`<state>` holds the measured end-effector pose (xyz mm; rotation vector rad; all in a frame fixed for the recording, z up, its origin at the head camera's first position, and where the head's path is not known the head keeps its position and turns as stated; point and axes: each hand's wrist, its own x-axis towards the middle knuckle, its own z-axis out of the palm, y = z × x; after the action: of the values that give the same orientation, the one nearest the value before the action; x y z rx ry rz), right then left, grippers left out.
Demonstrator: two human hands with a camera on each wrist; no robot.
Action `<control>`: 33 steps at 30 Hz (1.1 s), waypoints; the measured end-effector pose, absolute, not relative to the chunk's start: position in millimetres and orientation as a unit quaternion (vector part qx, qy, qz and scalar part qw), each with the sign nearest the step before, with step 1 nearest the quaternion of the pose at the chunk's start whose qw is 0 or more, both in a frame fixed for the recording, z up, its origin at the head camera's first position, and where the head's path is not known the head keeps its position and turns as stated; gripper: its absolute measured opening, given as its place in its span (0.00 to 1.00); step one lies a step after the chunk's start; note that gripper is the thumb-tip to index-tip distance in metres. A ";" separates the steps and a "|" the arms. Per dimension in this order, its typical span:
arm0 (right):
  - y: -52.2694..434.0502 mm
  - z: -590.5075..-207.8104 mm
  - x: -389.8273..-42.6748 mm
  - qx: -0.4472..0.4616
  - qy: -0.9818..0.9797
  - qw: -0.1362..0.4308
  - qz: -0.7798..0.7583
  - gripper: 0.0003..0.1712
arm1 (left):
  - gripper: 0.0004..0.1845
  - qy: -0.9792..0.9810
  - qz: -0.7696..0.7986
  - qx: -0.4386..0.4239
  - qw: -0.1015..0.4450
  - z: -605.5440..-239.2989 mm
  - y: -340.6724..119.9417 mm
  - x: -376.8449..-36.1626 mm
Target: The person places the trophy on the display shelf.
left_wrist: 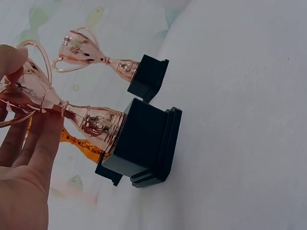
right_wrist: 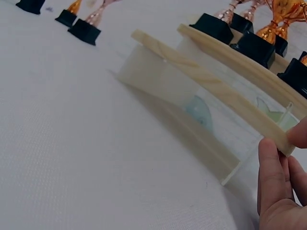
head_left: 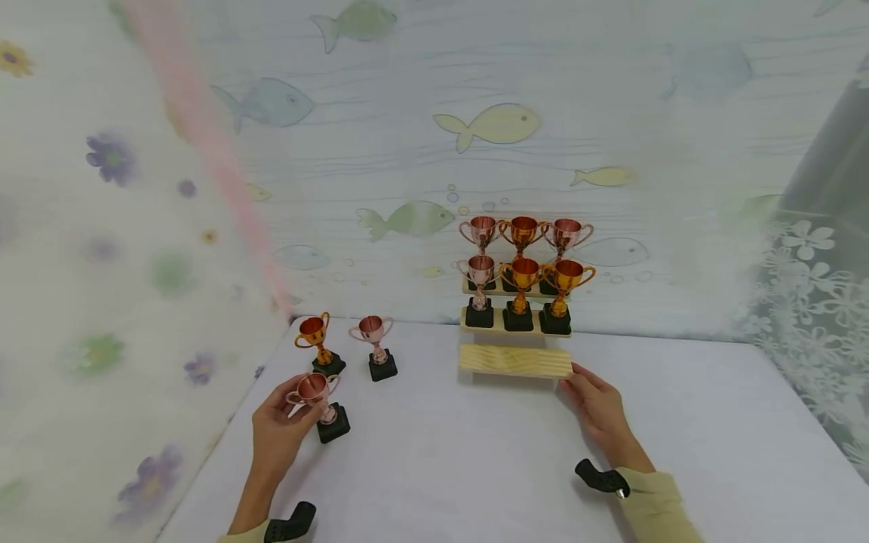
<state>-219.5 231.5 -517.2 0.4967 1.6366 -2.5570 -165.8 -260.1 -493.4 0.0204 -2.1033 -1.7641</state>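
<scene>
My left hand [head_left: 288, 418] grips the cup of a rose-copper trophy [head_left: 317, 390] between thumb and fingers; its black base [head_left: 333, 424] rests on the white table, slightly tilted. In the left wrist view the fingers [left_wrist: 29, 148] lie behind the cup of that trophy [left_wrist: 93, 120]. My right hand [head_left: 595, 403] pinches the right end of the bare lowest step [head_left: 516, 360] of a stepped wooden stand [right_wrist: 216, 88]. Six gold and copper trophies [head_left: 521, 275] fill its two upper steps.
A gold trophy [head_left: 314, 332] and a rose trophy [head_left: 373, 330] stand just behind my left hand. Fish-patterned cloth closes the back, floral cloth [head_left: 102, 302] the left, lace the right. The white table [head_left: 448, 467] stretches between my hands.
</scene>
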 end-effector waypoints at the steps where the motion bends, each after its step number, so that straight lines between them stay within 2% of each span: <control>1: 231.3 -517.5 -219.9 0.159 0.532 0.033 -0.831 0.36 | 0.31 -0.749 -0.632 0.010 0.199 -493.7 -259.4 -166.3; 15: 236.0 -522.5 -222.6 0.159 0.538 0.041 -0.827 0.34 | 0.29 -0.749 -0.637 0.030 0.180 -482.1 -237.7 -168.8; 21: 232.7 -519.3 -222.5 0.163 0.547 0.043 -0.820 0.35 | 0.28 -0.748 -0.646 -0.081 0.130 -464.8 -219.5 -174.8; 26: 233.1 -516.7 -222.0 0.171 0.549 0.048 -0.817 0.34 | 0.27 -0.728 -0.655 -0.181 0.090 -452.2 -185.5 -183.9; 33: 235.1 -516.0 -222.1 0.170 0.541 0.051 -0.822 0.34 | 0.27 -0.710 -0.664 -0.231 0.037 -435.6 -118.2 -192.4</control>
<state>-222.1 235.1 -516.0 0.5178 1.6475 -2.5021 -192.4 -118.2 -435.6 -0.7105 -2.1799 -2.0383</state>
